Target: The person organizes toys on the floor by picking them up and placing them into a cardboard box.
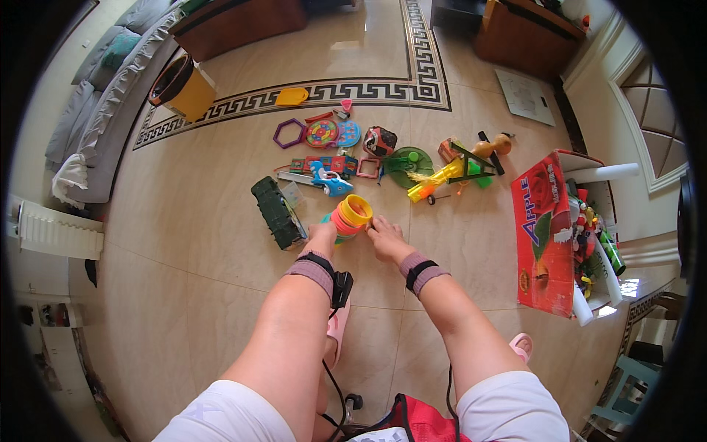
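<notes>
A stack of coloured plastic stacking cups (348, 216), yellow at the top and pink and green below, leans over the tiled floor in front of me. My left hand (322, 234) is at its left side, partly hidden behind the wrist; whether it grips the stack cannot be told. My right hand (385, 235) is at the right of the yellow rim, fingers bent; contact is unclear. A dark green toy vehicle (274, 212) lies to the left. Behind the cups are a blue and white toy gun (330, 179) and a green round plastic piece (407, 167).
A red cardboard box (544, 235) full of toys stands at the right. Further toys, a purple hexagon ring (289, 133) and a yellow plastic piece (291, 96), lie ahead. A yellow bin (193, 99) stands by the grey sofa (119, 105). My slippered feet are below.
</notes>
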The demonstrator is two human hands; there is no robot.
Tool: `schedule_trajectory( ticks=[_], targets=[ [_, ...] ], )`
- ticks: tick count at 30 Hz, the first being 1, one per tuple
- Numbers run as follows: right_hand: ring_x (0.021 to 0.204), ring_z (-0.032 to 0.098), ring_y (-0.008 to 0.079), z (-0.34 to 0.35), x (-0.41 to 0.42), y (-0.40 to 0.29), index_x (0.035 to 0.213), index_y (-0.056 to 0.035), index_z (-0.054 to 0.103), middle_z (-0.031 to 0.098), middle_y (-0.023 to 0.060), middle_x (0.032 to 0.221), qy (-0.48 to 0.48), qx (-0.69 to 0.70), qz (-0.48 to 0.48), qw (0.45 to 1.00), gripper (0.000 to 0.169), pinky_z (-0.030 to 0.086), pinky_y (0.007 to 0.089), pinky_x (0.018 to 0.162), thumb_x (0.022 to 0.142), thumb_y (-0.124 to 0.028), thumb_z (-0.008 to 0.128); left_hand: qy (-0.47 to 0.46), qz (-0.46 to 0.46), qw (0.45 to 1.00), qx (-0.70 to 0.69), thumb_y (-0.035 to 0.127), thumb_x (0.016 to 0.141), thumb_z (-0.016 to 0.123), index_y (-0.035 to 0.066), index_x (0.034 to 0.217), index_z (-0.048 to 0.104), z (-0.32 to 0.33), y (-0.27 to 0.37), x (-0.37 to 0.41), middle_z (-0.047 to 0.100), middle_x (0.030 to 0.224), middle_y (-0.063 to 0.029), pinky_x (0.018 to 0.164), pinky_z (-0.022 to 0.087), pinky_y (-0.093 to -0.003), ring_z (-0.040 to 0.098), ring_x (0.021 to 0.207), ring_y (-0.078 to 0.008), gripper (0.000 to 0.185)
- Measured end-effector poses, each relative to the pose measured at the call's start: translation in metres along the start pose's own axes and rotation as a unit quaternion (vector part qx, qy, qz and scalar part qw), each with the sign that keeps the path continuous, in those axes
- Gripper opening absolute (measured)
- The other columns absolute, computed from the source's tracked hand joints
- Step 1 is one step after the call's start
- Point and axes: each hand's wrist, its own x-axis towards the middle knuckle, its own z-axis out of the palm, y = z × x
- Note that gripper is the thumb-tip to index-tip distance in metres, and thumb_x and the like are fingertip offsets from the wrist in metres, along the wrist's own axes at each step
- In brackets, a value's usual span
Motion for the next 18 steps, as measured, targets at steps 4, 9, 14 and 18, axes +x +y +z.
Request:
schedule_trajectory(
  ticks=[4,9,14,18],
  targets=[
    [0.129,0.038,0.0304,-0.005,0.001,0.004,0.119,-0.0052,0.057,0.047,0.0119,0.129,-0.030,0.003,-0.030,0.999,0.041,0.027,0.0536,0.104,0.079,-0.004,0.051,-0.005,0.001,1.000,-0.003,0.021,0.081,0.059,0.008,0.135,0.039,-0.002,0.000,0.001,0.040,0.140,-0.0213,0.102,0.037,-0.0447,0.039,0.129,-0.0364,0.060],
    [0.106,0.053,0.0309,-0.014,0.005,0.014,0.113,-0.0024,0.059,0.054,0.0135,0.116,0.146,0.070,-0.005,0.987,0.039,0.039,0.0448,0.094,0.074,-0.005,0.056,-0.015,0.006,1.000,-0.007,0.020,0.080,0.059,0.007,0.135,0.039,0.000,0.002,0.002,0.040,0.140,-0.0212,0.102,0.038,-0.0444,0.040,0.129,-0.0364,0.060],
    [0.103,0.055,0.0331,-0.013,0.024,0.003,0.113,-0.0007,0.060,0.054,0.0162,0.115,0.204,0.174,-0.061,0.962,0.042,0.044,0.0400,0.091,0.072,-0.005,0.058,-0.025,0.009,1.000,-0.010,0.018,0.080,0.060,0.007,0.135,0.039,0.002,0.001,0.002,0.040,0.140,-0.0212,0.101,0.038,-0.0440,0.041,0.128,-0.0364,0.060],
    [0.100,0.058,0.0320,-0.005,0.028,-0.004,0.111,0.0018,0.061,0.059,0.0148,0.107,0.159,0.237,-0.014,0.958,0.039,0.046,0.0375,0.089,0.072,-0.004,0.057,-0.033,0.024,0.999,-0.010,0.016,0.080,0.060,0.007,0.135,0.039,-0.001,0.005,-0.005,0.040,0.141,-0.0212,0.100,0.039,-0.0438,0.042,0.128,-0.0364,0.060]
  ],
)
